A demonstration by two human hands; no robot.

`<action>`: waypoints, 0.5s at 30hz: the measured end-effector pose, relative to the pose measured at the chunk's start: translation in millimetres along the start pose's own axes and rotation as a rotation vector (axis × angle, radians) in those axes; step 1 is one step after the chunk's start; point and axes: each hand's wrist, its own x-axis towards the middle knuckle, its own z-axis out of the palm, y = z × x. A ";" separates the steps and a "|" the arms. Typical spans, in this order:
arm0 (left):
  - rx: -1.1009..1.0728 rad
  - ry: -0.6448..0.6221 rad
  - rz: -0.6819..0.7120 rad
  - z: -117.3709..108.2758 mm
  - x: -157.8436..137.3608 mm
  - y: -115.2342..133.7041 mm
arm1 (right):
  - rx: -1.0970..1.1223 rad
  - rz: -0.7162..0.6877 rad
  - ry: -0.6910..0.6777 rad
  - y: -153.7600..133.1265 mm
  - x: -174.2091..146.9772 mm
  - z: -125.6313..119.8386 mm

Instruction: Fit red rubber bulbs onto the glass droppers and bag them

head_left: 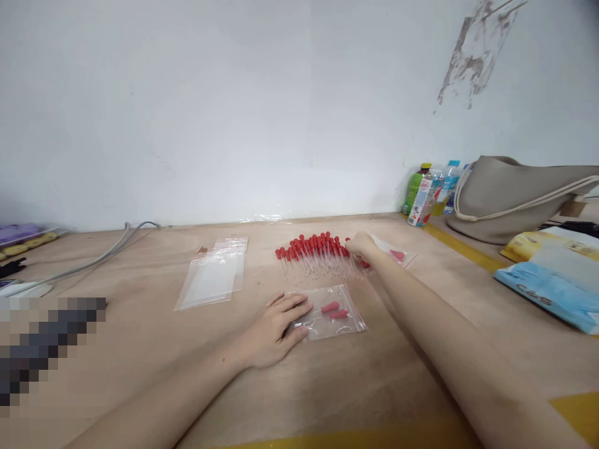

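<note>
My left hand (281,327) lies with fingers stretched over the left end of a clear zip bag (313,327), which holds two droppers (337,314) with red bulbs. Beyond it, a fanned row of several glass-clear droppers (318,246) with red bulbs rests on the table. At the row's right end, my right hand (361,244) is pinched on a red-bulbed dropper; its fingertips are partly hidden. Just right of that hand is another clear zip bag (408,258) with red-bulbed droppers in it, partly covered by the wrist.
Flat zip bags (213,274) lie stacked left of the droppers. Drink bottles (421,196) and a grey bag (510,196) stand at the back right, near a blue and yellow tissue pack (547,280). A grey cable (100,257) runs along the left of the wooden table (327,393).
</note>
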 end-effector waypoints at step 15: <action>-0.003 0.012 -0.003 -1.3 -0.5 2.5 | 0.959 -0.058 -0.024 47.9 -92.5 -24.9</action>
